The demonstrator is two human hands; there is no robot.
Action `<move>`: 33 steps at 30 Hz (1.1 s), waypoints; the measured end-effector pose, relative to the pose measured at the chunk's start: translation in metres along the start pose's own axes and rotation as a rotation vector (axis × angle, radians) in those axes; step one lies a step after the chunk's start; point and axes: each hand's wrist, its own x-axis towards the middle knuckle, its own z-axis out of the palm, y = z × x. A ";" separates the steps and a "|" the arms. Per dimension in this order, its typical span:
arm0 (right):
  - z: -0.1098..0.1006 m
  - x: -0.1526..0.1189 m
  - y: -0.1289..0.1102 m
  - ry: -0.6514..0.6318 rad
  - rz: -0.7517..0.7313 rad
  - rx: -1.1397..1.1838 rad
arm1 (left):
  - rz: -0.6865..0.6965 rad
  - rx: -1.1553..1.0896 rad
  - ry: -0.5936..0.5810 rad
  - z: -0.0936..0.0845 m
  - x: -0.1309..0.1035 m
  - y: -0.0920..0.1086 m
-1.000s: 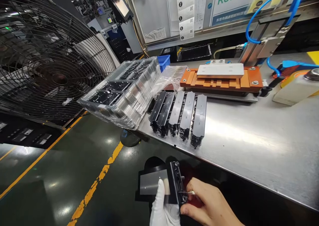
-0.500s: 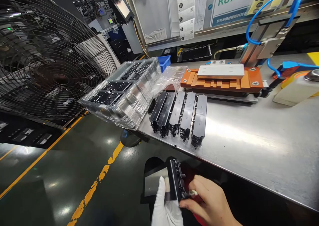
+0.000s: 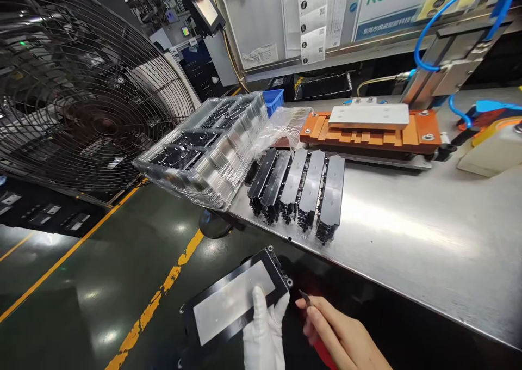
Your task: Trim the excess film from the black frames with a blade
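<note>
In my white-gloved left hand is a black plastic frame with a pale, shiny rectangular window. The thumb lies on the window's face, and the fingers grip from behind. Round metal-looking rings show at the frame's corners. My bare right hand pinches a small dark pointed tool, its tip just right of the frame and apart from it. The tool's exact kind is not clear, since the fingers cover most of it. Something red shows beneath this hand.
A row of several black plastic parts stands on the metal table. Left of them are stacked clear trays in film. An orange fixture with a white block sits behind. A bottle stands right, a large fan left.
The black frame has turned from nearly edge-on so that its window faces me, and it has shifted left. My right hand has drawn away from its edge. The view has shifted slightly.
</note>
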 end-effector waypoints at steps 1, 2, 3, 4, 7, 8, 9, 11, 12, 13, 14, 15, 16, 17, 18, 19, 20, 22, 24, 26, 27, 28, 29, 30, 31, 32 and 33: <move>0.000 0.000 -0.003 -0.065 0.086 0.055 | -0.021 0.052 0.033 0.001 0.000 0.000; 0.001 0.000 -0.006 -0.111 0.155 0.095 | -0.038 0.101 0.058 0.000 -0.001 0.000; 0.001 0.001 -0.009 -0.135 0.206 0.122 | -0.042 0.142 0.075 -0.001 -0.002 -0.001; 0.002 0.003 -0.011 -0.142 0.236 0.137 | -0.031 0.167 0.083 -0.004 -0.002 -0.002; 0.003 0.007 -0.014 -0.138 0.263 0.150 | 0.050 0.152 0.066 -0.015 -0.003 -0.008; 0.004 0.008 -0.015 -0.141 0.269 0.150 | 0.060 0.136 0.056 -0.018 -0.003 -0.010; 0.004 0.008 -0.015 -0.141 0.275 0.148 | 0.059 0.119 0.048 -0.020 -0.003 -0.013; 0.006 0.008 -0.015 -0.137 0.287 0.145 | 0.058 0.080 0.031 -0.022 -0.002 -0.016; 0.007 0.008 -0.015 -0.138 0.294 0.145 | 0.059 0.067 0.028 -0.023 -0.002 -0.017; 0.008 0.008 -0.015 -0.141 0.300 0.146 | 0.064 0.060 0.029 -0.022 -0.002 -0.018; 0.008 0.007 -0.015 -0.143 0.306 0.146 | 0.069 0.060 0.031 -0.022 -0.003 -0.018; 0.009 0.007 -0.014 -0.150 0.311 0.146 | 0.067 0.059 0.034 -0.021 -0.003 -0.017; 0.008 0.007 -0.013 -0.162 0.316 0.145 | 0.061 0.058 0.037 -0.020 -0.003 -0.016; 0.006 0.007 -0.012 -0.177 0.314 0.143 | 0.053 0.056 0.041 -0.019 -0.004 -0.015; 0.003 0.008 -0.011 -0.189 0.291 0.129 | 0.046 0.052 0.043 -0.018 -0.004 -0.013; -0.001 0.009 -0.010 -0.187 0.244 0.093 | 0.041 0.045 0.043 -0.016 -0.004 -0.010; -0.007 0.010 -0.009 -0.166 0.179 0.031 | 0.040 0.038 0.041 -0.013 -0.004 -0.007; -0.019 0.012 -0.010 -0.065 -0.005 -0.182 | 0.026 0.017 0.032 -0.008 -0.004 -0.001; -0.030 0.015 -0.013 0.048 -0.183 -0.473 | -0.004 -0.005 0.021 -0.003 -0.004 0.005; -0.036 0.019 -0.015 0.099 -0.323 -0.753 | -0.033 -0.015 0.012 0.000 -0.006 0.009; -0.038 0.021 -0.016 0.110 -0.382 -0.866 | -0.041 -0.017 0.008 0.002 -0.007 0.010; -0.038 0.023 -0.016 0.115 -0.431 -0.953 | -0.042 -0.016 0.003 0.003 -0.008 0.011; -0.038 0.025 -0.017 0.126 -0.472 -1.015 | -0.045 -0.017 -0.002 0.003 -0.009 0.012; -0.037 0.026 -0.018 0.140 -0.507 -1.056 | -0.047 -0.018 -0.008 0.004 -0.012 0.013; -0.036 0.028 -0.018 0.159 -0.536 -1.084 | -0.047 -0.019 -0.012 0.005 -0.015 0.014; -0.035 0.029 -0.019 0.179 -0.562 -1.106 | -0.048 -0.020 -0.017 0.005 -0.020 0.015; -0.035 0.030 -0.020 0.196 -0.585 -1.124 | -0.049 -0.020 -0.021 0.005 -0.027 0.016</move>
